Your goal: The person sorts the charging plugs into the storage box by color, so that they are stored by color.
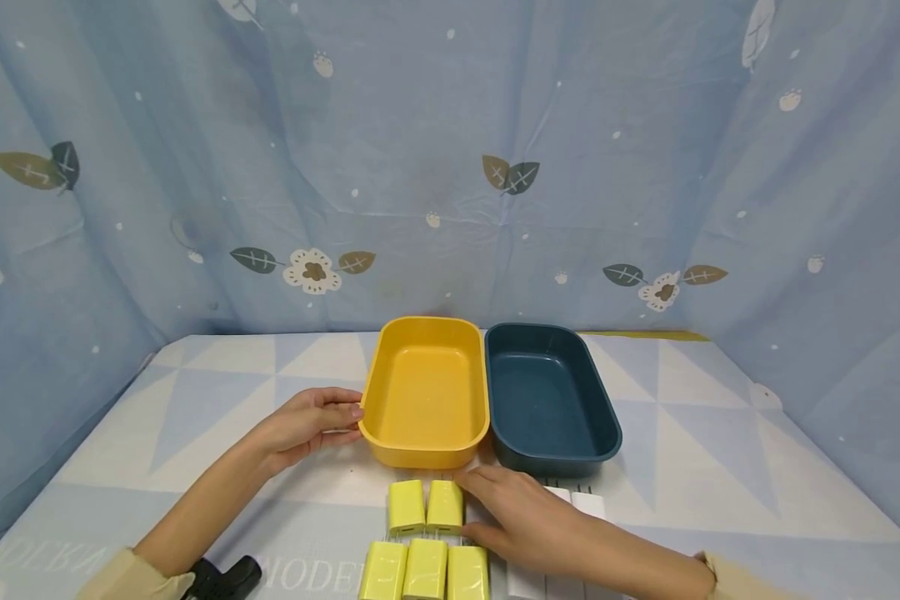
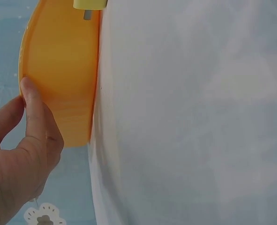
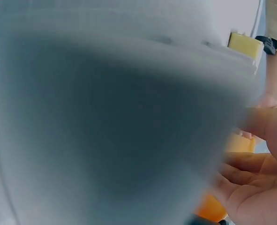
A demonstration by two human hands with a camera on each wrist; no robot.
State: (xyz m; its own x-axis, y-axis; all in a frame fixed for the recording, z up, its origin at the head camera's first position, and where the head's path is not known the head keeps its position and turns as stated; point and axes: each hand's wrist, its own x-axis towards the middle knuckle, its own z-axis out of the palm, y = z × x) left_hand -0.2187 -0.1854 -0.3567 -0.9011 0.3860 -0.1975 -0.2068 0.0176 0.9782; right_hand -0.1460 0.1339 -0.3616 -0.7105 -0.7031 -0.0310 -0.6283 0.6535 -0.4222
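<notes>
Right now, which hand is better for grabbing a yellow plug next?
Probably the right hand: it's close beside the yellow plugs, while the left hand holds the yellow tray at its side.

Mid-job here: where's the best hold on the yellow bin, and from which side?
I'd pinch the left rim of the yellow bin, coming from the left. That long side is accessible, with a thin edge; the right side stands close beside the blue bin. The left hand is at that left rim.
</notes>
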